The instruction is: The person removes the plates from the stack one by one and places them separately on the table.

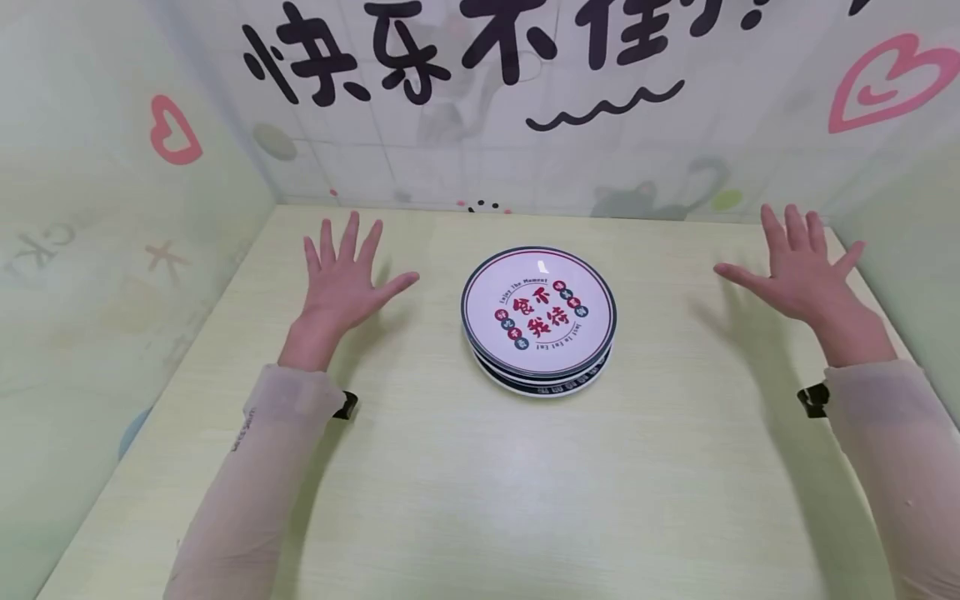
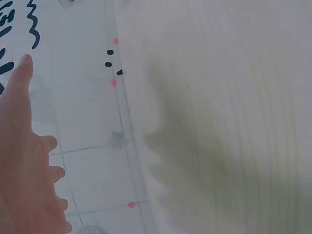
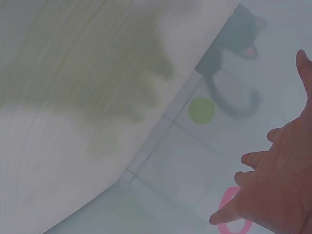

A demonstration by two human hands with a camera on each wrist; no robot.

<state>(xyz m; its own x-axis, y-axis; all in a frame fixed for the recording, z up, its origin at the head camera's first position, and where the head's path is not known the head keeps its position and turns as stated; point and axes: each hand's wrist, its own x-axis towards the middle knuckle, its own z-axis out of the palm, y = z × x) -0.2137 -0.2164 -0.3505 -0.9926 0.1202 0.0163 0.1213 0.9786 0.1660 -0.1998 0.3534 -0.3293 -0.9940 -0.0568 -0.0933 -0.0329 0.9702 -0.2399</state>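
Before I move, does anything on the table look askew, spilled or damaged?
Nothing serious stands out: the plates sit stacked, with no visible spill or chip. Only the lettering on the top plate looks slightly askew, turned counterclockwise in the head view.

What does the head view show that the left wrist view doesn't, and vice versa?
Only the head view: the stacked plates, right hand, both sleeves and pink hearts.
Only the left wrist view: a close look at the left hand, and a tiny speck on the table.
Both: that hand, the table, and the wavy black line on the wall.
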